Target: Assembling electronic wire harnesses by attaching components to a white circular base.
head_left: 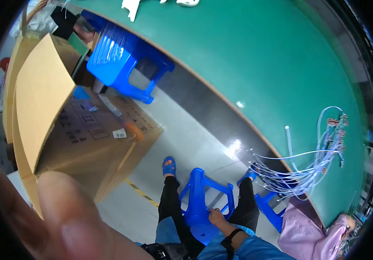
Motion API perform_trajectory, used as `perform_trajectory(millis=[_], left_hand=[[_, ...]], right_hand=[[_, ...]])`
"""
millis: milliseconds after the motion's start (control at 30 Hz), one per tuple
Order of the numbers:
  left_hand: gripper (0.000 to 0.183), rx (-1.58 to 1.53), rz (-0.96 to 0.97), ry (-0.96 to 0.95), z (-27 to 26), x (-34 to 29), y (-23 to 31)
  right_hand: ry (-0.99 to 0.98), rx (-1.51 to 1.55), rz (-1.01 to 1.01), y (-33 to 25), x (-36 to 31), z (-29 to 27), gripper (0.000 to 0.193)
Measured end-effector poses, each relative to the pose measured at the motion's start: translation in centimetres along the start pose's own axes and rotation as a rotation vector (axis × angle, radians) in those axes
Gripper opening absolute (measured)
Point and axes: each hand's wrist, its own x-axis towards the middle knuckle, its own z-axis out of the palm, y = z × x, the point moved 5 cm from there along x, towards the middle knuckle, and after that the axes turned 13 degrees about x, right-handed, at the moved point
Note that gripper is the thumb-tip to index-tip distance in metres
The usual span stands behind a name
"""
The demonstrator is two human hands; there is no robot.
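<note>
A blue plastic stool (198, 195) stands between my legs on the grey floor. My right hand (216, 216) comes from the lower edge, a dark band on its wrist, with fingers closed on the stool's edge. Very near the camera, my left hand (76, 221) fills the lower left, large and blurred. Its visible fingers are apart, with nothing seen between them; the rest of that hand is out of the picture. Behind those fingers rises a big open cardboard box (104, 143), its flap tilted up.
A green-topped table (255, 65) curves along the right, bearing a bundle of white cables (312, 173). Stacked blue stools (113, 65) stand beyond the box. Another blue stool (271, 212) and a person in a pink garment (301, 229) are at lower right.
</note>
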Motion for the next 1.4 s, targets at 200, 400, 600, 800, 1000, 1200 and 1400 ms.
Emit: perform_trajectory(millis=[200,400,600,800,1000,1200,1400], left_hand=[[0.068,0.124,-0.162,-0.036,0.7,-4.5,-1.5],[0.047,0.352,-0.032,-0.248,0.7,-5.4,2.2],[0.032,0.536,-0.616,-0.701,-4.4,-21.9,-15.9],[0.031,0.583,-0.883,-0.998,-12.8,-43.9,-28.6],[0.029,0.465,-0.808,-1.399,-3.1,-41.9,-21.2],[0.031,0.229,-0.531,-1.506,3.4,-36.2,-16.3],[0.029,-0.218,-0.27,-1.889,7.6,-30.1,-5.7]], right_hand=[[0.061,0.036,0.227,2.1,2.2,-1.1,0.026],[-0.064,0.062,0.127,3.4,6.3,-1.5,0.035],[0.23,0.029,0.001,-5.1,12.2,-18.8,0.022],[0.54,-0.117,-0.198,4.8,2.1,-30.3,0.021],[0.96,-0.249,-0.322,-1.5,-7.2,-31.3,0.019],[0.58,0.131,-0.067,2.0,-17.1,-25.6,0.024],[0.368,0.86,-0.216,-8.4,-27.0,-21.8,0.024]])
